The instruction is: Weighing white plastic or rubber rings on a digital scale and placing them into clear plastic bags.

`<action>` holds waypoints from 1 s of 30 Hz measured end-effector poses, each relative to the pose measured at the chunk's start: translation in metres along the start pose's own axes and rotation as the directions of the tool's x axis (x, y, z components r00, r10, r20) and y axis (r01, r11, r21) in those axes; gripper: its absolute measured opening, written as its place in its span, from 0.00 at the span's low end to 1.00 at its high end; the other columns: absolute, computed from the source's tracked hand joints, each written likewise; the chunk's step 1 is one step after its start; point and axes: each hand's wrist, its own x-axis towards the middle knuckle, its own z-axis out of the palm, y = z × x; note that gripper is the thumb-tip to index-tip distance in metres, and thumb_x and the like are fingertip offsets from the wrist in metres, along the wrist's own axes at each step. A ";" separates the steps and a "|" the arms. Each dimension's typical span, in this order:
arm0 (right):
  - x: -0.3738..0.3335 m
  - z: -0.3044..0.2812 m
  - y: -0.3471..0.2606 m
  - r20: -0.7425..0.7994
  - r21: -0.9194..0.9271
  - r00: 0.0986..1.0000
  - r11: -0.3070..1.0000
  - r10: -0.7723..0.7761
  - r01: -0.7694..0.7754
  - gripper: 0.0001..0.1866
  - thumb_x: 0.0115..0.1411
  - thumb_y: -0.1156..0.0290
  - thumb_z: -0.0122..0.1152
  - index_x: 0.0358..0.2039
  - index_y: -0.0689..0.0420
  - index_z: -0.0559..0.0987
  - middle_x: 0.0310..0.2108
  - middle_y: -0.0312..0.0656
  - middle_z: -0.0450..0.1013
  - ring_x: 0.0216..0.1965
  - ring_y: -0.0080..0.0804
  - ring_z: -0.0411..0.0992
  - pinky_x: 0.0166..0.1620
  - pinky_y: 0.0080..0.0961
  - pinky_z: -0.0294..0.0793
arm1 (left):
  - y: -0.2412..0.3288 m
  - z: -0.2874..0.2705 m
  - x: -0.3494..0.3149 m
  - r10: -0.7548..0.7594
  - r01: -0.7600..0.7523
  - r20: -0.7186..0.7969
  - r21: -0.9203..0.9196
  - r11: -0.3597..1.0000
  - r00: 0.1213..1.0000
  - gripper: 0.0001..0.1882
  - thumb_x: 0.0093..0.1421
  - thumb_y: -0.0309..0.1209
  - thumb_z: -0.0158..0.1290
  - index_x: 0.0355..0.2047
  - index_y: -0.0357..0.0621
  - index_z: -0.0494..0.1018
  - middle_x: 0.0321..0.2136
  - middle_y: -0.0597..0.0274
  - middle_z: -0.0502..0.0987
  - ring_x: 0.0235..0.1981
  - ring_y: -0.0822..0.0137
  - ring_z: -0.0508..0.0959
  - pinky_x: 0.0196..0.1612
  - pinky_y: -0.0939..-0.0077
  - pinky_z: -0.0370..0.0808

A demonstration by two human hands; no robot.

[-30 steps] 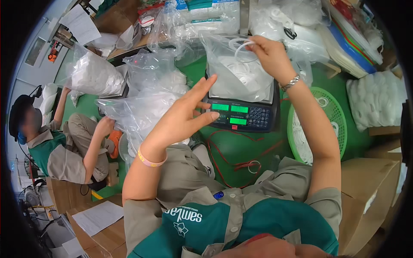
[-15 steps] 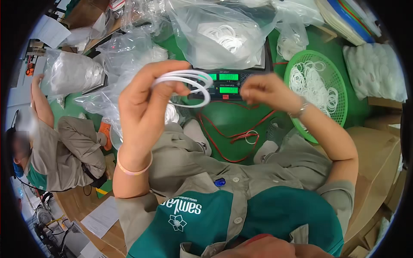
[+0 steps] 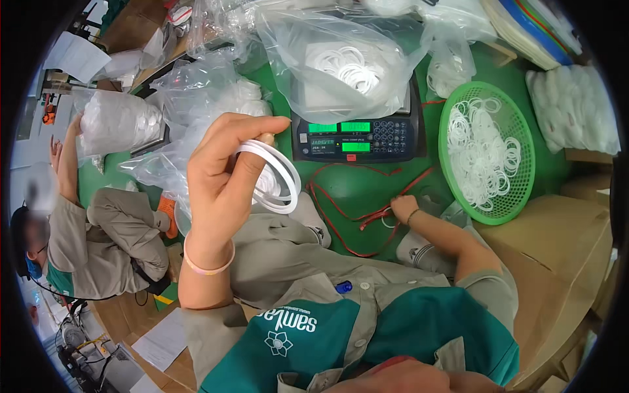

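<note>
Raised in front of my chest, my left hand [image 3: 223, 164] pinches a few white plastic rings [image 3: 293, 183] between thumb and fingers. My right hand [image 3: 404, 208] is down by the green floor with its fingers closed, beside a red strap [image 3: 341, 213] and a single white ring [image 3: 388, 221]. Its fingers partly cover the strap and that ring, so what they grip is unclear. Ahead, a black counting scale [image 3: 400, 147] with lit green displays carries a clear plastic bag [image 3: 282, 72] with white rings [image 3: 357, 69] inside.
A green mesh basket [image 3: 532, 160] of white rings stands at the right, by a cardboard box [image 3: 557, 242]. Filled clear bags [image 3: 570, 105] lie at the far right. More plastic bags [image 3: 190, 92] are at the left, where another person [image 3: 98, 242] sits handling a bag.
My right hand has dropped from in front of the scale to the red strap and loose ring. My left hand still holds its rings, which have tilted downward.
</note>
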 end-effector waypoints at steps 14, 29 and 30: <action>-0.006 0.000 0.012 -0.108 -0.152 0.969 0.967 -0.222 0.204 0.07 0.46 0.70 0.50 0.25 0.56 0.73 0.24 0.41 0.71 0.25 0.32 0.72 0.24 0.29 0.72 | -0.004 -0.012 -0.006 0.019 -0.018 0.018 -0.048 0.999 1.000 0.11 0.51 0.19 0.46 0.36 0.36 0.73 0.27 0.64 0.68 0.27 0.77 0.66 0.29 0.88 0.62; -0.042 -0.237 0.001 -0.613 0.232 0.758 0.866 -0.223 0.443 0.06 0.43 0.75 0.54 0.22 0.56 0.66 0.20 0.40 0.65 0.24 0.39 0.68 0.24 0.31 0.68 | -0.030 0.033 -0.013 -0.088 0.136 0.363 -0.107 0.985 0.928 0.21 0.48 0.23 0.50 0.45 0.38 0.65 0.34 0.55 0.72 0.30 0.68 0.73 0.31 0.79 0.68; -0.051 -0.267 -0.009 -0.631 0.289 0.737 0.809 -0.240 0.511 0.07 0.43 0.76 0.54 0.21 0.56 0.66 0.20 0.40 0.65 0.24 0.39 0.68 0.24 0.31 0.67 | -0.016 0.036 -0.010 -0.223 0.233 0.467 0.039 0.972 0.855 0.24 0.48 0.26 0.52 0.48 0.38 0.63 0.37 0.52 0.72 0.31 0.67 0.73 0.31 0.79 0.69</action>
